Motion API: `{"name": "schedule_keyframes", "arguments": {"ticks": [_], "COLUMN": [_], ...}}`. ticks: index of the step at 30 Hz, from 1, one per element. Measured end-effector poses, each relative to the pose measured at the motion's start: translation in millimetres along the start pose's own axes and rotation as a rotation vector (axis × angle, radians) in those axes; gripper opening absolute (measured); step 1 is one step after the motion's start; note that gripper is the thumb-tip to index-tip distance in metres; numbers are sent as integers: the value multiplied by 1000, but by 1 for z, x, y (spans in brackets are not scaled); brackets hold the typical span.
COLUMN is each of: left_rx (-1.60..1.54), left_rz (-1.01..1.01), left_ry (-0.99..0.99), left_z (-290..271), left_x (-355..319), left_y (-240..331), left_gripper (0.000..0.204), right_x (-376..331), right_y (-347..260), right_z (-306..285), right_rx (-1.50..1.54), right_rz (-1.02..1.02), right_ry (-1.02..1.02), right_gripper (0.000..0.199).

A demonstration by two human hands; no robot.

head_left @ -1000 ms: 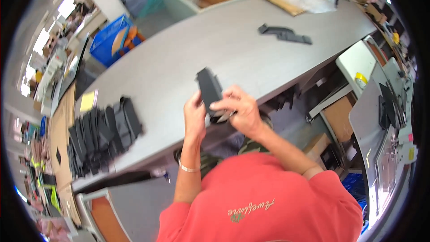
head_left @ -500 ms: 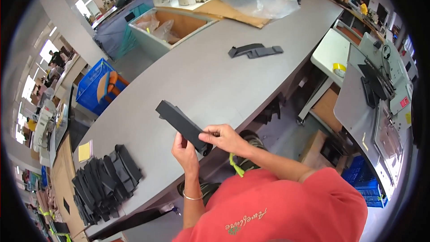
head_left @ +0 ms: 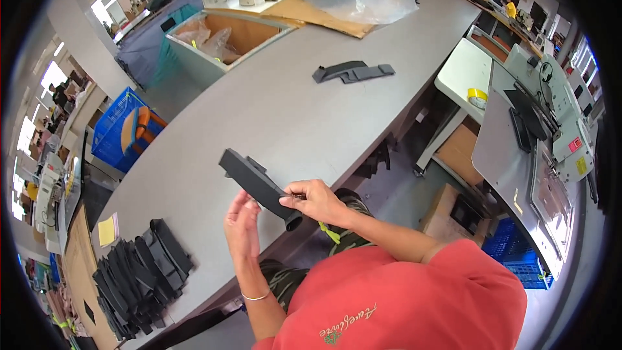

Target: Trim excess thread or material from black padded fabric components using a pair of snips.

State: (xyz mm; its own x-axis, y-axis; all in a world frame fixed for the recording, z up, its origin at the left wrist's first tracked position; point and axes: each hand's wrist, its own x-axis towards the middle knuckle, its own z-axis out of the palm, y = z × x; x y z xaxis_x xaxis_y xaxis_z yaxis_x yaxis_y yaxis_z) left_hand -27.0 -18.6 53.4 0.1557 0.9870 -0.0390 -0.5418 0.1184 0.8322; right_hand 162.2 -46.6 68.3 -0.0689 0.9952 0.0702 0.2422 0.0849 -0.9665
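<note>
The long black part (head_left: 259, 185) could slip and drop to the floor, since only fingertips pinch it near its lower end. The right hand (head_left: 314, 199) grips it above the grey table (head_left: 272, 110) edge; the left hand (head_left: 241, 227), at seven o'clock, stays open, fingers brushing its underside.

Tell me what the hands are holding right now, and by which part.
The right hand pinches a long black piece near its lower end. The left hand is open beside that end; whether it touches the piece cannot be told.
</note>
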Motion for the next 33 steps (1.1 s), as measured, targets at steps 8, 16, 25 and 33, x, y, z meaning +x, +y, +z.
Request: {"name": "schedule_keyframes", "arguments": {"ticks": [8,16,25,33], "left_rx": [-26,-37,-41,-131], "left_rz": [-36,4,29,-75], "left_ry": [53,87,57,-2], "left_z": [10,3,-13,-13], "left_x": [-6,-16,-19,-8], "left_y": [-2,-8,4,1], "left_gripper": [30,29,29,27], "right_x": [-2,-10,-93,-75], "right_y": [9,-4,-153,-196], "right_z": [4,-9,-61,-80], "right_rx": [-37,205,891,571], "right_rz": [21,-180,-947,-818], "right_ry": [-56,33,-224,-536], "right_gripper": [22,27,23,5]}}
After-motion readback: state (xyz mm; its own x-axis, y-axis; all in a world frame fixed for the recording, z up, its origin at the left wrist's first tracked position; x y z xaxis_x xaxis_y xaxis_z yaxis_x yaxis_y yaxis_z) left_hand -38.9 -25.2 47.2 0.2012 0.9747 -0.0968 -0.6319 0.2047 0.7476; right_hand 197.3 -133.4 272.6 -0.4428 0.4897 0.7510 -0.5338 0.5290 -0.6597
